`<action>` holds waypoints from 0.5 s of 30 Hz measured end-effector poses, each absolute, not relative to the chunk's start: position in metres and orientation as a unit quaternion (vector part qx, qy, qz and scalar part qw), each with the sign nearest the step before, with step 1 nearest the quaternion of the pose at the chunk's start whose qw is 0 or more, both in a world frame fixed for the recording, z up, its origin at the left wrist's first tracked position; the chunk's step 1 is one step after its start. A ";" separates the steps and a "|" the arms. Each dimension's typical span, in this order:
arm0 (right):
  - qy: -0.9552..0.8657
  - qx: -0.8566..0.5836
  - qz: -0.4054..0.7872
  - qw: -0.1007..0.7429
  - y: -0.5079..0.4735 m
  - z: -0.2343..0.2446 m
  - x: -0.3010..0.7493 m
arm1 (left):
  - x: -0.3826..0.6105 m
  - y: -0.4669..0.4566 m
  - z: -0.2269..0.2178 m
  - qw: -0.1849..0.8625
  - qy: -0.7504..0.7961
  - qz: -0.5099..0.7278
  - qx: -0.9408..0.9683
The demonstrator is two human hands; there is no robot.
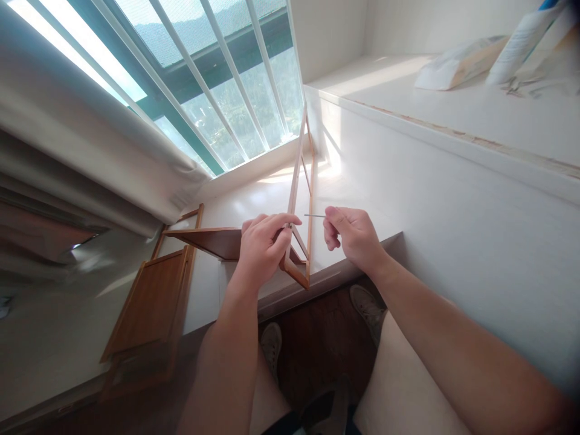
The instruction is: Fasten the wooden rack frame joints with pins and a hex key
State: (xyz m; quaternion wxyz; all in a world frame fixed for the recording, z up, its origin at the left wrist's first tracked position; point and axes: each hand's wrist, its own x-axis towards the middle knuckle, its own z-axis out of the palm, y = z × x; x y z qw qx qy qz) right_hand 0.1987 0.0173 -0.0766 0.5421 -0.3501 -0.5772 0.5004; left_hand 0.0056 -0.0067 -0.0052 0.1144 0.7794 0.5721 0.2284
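My left hand (265, 246) is closed around the edge of an upright wooden frame (296, 276), its index finger stretched over the top edge. A small shiny metal piece shows by its thumb; I cannot make out its kind. A brown board (215, 243) meets the frame on the left, partly behind this hand. To the right of the frame, my right hand (351, 234) pinches a thin metal rod (314, 215), perhaps a hex key. The rod points left at the frame; its tip looks apart from my left fingertips.
The frame stands on a white window ledge (335, 193). Further left lies another wooden panel piece (151, 299), below a curtain (90, 139). On the right-hand shelf (385, 72) are a plastic bag (457, 63), a white bottle (521, 45) and small metal parts (514, 89).
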 end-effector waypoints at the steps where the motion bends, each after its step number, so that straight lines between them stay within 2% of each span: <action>1: -0.598 -0.357 0.475 0.538 0.017 -0.077 0.199 | 0.005 -0.007 -0.005 0.114 0.573 0.228 0.779; 7: -0.691 -0.355 0.374 0.507 0.015 -0.077 0.200 | 0.005 -0.005 -0.007 0.113 0.571 0.236 0.778; 15: -0.725 -0.335 0.344 0.493 0.018 -0.080 0.200 | 0.006 -0.007 -0.005 0.113 0.571 0.225 0.781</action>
